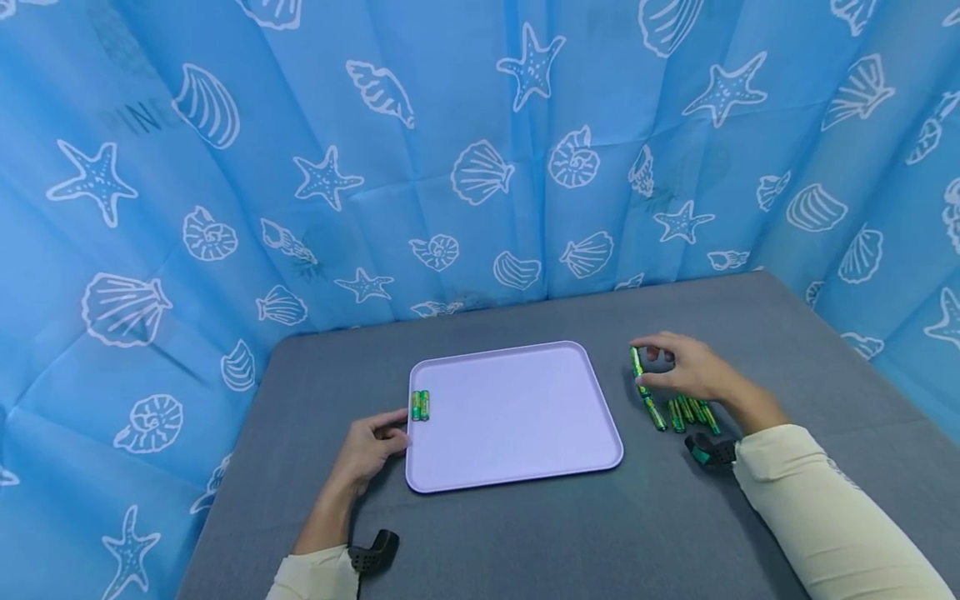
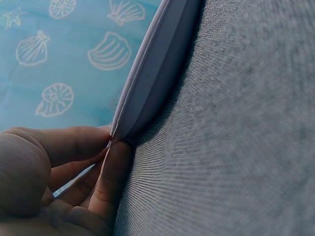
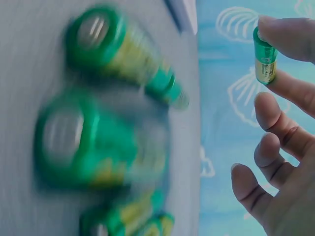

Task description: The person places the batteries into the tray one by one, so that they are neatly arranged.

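Note:
My right hand pinches a green-and-yellow battery end to end between thumb and index finger; the other fingers are spread. In the right wrist view this battery stands out against the curtain, above the loose batteries. My left hand holds the left rim of a pale lilac tray, thumb and fingers pinching its edge in the left wrist view. Two batteries lie side by side inside the tray, along its left wall.
Several loose batteries lie on the grey cloth-covered table, right of the tray and beneath my right hand. A blue curtain with white shells and starfish hangs behind the table and at both sides.

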Action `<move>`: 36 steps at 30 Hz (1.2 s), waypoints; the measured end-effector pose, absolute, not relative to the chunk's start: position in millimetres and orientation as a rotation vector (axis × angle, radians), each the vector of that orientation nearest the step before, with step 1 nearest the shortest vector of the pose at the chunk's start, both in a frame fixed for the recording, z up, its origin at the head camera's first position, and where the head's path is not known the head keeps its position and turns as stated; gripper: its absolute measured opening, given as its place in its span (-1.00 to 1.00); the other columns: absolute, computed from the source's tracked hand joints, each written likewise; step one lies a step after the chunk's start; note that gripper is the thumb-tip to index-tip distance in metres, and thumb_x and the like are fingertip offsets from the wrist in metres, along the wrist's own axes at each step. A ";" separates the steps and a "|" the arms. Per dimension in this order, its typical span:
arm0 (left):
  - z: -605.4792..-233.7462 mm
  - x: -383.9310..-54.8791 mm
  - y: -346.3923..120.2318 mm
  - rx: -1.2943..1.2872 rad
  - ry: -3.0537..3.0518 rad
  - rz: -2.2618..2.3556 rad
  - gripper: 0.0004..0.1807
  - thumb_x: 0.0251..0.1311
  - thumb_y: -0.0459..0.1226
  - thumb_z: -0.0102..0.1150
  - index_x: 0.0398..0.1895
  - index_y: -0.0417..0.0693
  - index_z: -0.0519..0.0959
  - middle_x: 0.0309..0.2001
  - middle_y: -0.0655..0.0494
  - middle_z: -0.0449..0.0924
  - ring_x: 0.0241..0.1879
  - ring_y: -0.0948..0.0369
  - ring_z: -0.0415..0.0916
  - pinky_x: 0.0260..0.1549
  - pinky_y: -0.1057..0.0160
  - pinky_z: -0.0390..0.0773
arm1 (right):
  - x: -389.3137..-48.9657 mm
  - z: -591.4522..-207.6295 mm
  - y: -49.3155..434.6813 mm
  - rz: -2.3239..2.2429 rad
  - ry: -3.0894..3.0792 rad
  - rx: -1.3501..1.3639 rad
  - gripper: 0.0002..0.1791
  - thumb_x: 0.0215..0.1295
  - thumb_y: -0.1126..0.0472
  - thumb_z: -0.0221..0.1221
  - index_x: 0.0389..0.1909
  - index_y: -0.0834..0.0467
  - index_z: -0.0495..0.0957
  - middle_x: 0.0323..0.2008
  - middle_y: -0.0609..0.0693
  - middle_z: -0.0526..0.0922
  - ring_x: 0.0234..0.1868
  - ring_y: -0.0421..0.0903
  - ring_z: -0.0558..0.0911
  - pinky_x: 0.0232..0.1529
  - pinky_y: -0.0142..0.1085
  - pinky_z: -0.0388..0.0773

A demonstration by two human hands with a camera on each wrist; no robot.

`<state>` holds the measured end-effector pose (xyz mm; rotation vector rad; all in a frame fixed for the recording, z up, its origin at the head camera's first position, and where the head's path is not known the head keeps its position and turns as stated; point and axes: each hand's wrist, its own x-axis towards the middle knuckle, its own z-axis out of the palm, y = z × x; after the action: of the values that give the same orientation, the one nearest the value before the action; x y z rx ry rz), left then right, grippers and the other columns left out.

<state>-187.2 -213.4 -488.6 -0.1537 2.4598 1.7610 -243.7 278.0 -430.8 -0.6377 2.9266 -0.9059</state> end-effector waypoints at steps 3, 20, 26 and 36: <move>-489.3 -187.2 -213.4 -0.138 2.469 1.763 -0.50 0.06 -0.54 0.25 0.15 -0.26 0.54 -0.36 -0.06 0.58 -0.36 0.12 0.50 -0.41 0.29 0.50 | -244.0 -429.2 267.2 -0.960 2.924 -0.661 -0.40 0.08 0.17 0.40 0.13 0.31 0.50 -0.26 0.10 0.49 -0.31 0.05 0.39 -0.34 -0.15 0.33; -489.2 -188.5 -213.3 -0.144 2.493 1.772 -0.50 0.03 -0.57 0.26 0.12 -0.29 0.55 -0.41 -0.02 0.56 -0.37 0.13 0.48 -0.43 0.30 0.49 | -248.6 -427.5 195.6 -1.187 2.796 -0.810 -0.44 0.07 0.22 0.40 0.13 0.27 0.53 -0.29 0.10 0.49 -0.29 0.08 0.39 -0.35 -0.18 0.32; -490.7 -188.0 -212.8 -0.118 2.491 1.783 -0.51 0.02 -0.59 0.25 0.11 -0.32 0.55 -0.41 -0.03 0.55 -0.38 0.14 0.48 -0.44 0.31 0.49 | -250.0 -427.5 174.6 -1.216 2.769 -0.905 -0.44 0.08 0.20 0.40 0.14 0.20 0.54 -0.32 0.01 0.47 -0.32 0.05 0.39 -0.38 -0.21 0.33; -490.9 -189.7 -213.7 -0.129 2.467 1.783 -0.51 0.06 -0.56 0.25 0.14 -0.29 0.54 -0.39 -0.04 0.56 -0.38 0.14 0.49 -0.42 0.30 0.50 | -250.3 -428.6 145.2 -1.246 2.676 -0.891 -0.43 0.10 0.18 0.38 0.17 0.20 0.52 -0.43 -0.03 0.44 -0.37 -0.03 0.41 -0.38 -0.22 0.34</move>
<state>-189.7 -213.7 -490.9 -0.1294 2.4671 1.7832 -250.3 145.2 -428.6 -0.8912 2.6764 -1.2455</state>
